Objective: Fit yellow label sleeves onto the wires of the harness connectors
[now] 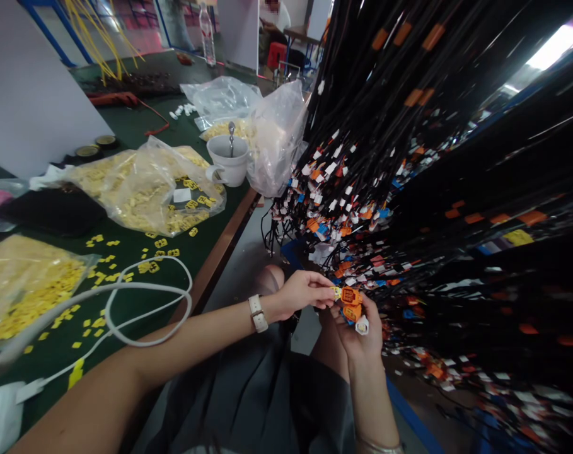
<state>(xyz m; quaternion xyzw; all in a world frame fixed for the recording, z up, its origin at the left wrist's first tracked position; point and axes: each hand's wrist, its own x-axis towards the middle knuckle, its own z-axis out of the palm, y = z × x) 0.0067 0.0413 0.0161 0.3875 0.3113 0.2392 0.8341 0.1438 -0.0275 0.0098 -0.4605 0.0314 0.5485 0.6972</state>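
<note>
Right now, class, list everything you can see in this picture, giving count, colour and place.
orange connectors: two, orange, held centre
yellow clip: one, yellow, pinched beside connectors
wire harnesses: many, black, hanging right
table: one, green, left
clip bags: several, clear with yellow clips, on table
mug: one, white, holding spoon, table edge
cable: one, white, looped on table
left hand: one, grip on yellow clip, watch on wrist
right hand: one, grip on orange connectors
</note>
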